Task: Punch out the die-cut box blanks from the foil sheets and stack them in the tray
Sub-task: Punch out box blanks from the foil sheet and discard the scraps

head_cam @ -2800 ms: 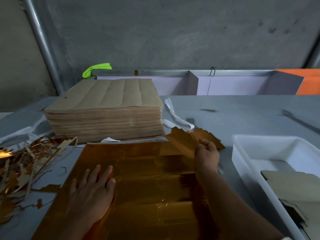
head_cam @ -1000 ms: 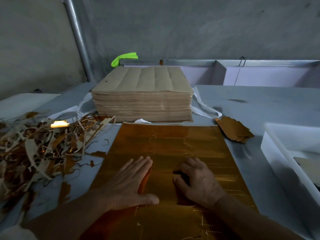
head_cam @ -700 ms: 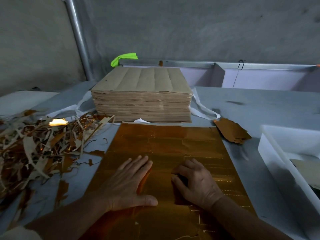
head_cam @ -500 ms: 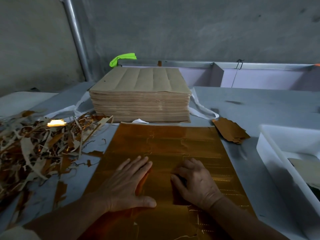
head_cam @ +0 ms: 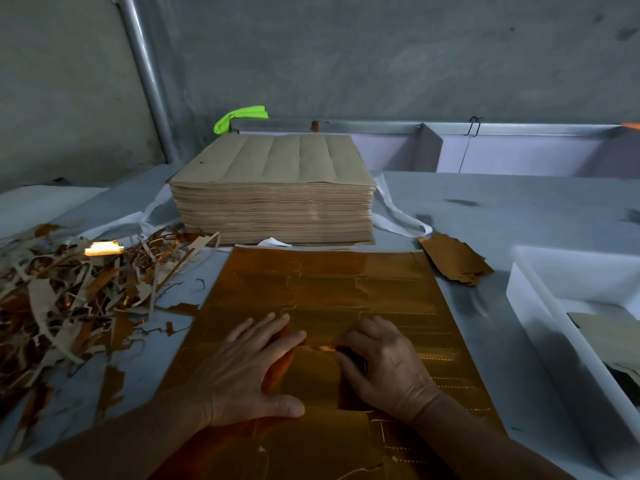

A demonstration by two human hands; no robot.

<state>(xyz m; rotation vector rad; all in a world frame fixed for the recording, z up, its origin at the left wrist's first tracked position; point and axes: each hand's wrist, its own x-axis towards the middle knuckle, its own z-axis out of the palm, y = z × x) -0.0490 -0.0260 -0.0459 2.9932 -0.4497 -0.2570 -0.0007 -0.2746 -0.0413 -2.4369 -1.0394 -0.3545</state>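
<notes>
A gold foil sheet with die-cut lines lies flat on the grey table in front of me. My left hand rests flat on its left half, fingers spread and straight. My right hand sits just to the right, fingers curled, with thumb and fingertips pinching the foil at a cut seam in the middle of the sheet. A white tray stands at the right with brown-backed blanks inside. A loose punched foil piece lies between the sheet's far right corner and the tray.
A tall stack of brown-backed sheets stands just behind the foil sheet. A pile of foil scrap strips covers the table at the left. White straps lie by the stack. A metal pipe runs up the wall.
My right hand has let go of the punched piece at the far right corner and come down onto the sheet's middle. Over the last second both hands have barely shifted.
</notes>
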